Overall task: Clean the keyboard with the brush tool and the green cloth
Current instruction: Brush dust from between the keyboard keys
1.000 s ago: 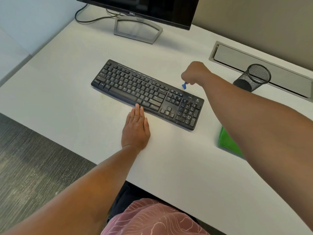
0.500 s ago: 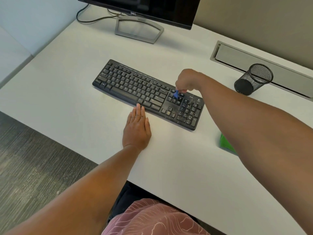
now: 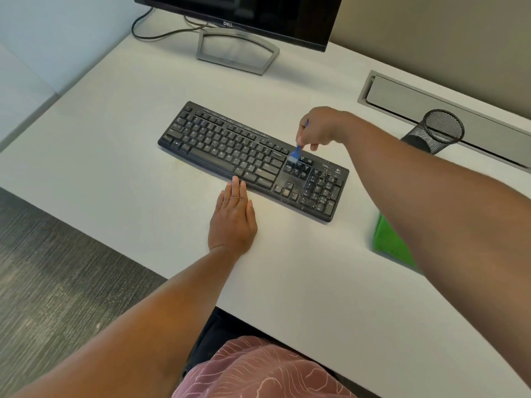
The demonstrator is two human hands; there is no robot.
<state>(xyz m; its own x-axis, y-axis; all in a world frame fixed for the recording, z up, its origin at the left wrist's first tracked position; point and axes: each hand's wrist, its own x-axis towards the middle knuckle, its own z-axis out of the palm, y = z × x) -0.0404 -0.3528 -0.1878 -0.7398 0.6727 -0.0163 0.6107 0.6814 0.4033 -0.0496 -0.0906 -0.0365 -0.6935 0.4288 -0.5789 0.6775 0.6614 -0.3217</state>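
Observation:
A black keyboard (image 3: 230, 150) lies at an angle on the white desk (image 3: 115, 173). Pale crumbs speckle its number pad at the right end. My right hand (image 3: 319, 129) grips a small blue brush (image 3: 295, 154), whose pale bristles touch the keys just left of the number pad. My left hand (image 3: 232, 218) lies flat on the desk, fingers straight, with the fingertips against the keyboard's front edge. The green cloth (image 3: 388, 241) lies on the desk to the right, partly hidden under my right forearm.
A monitor on a silver stand (image 3: 238, 50) is at the back of the desk. A black mesh pen cup (image 3: 439, 130) stands at the right beside a grey cable tray (image 3: 416, 101). The desk's front edge runs close to my lap.
My right hand has carried the brush leftward, from above the number pad's back edge down onto the keys left of it. My left hand has stayed put.

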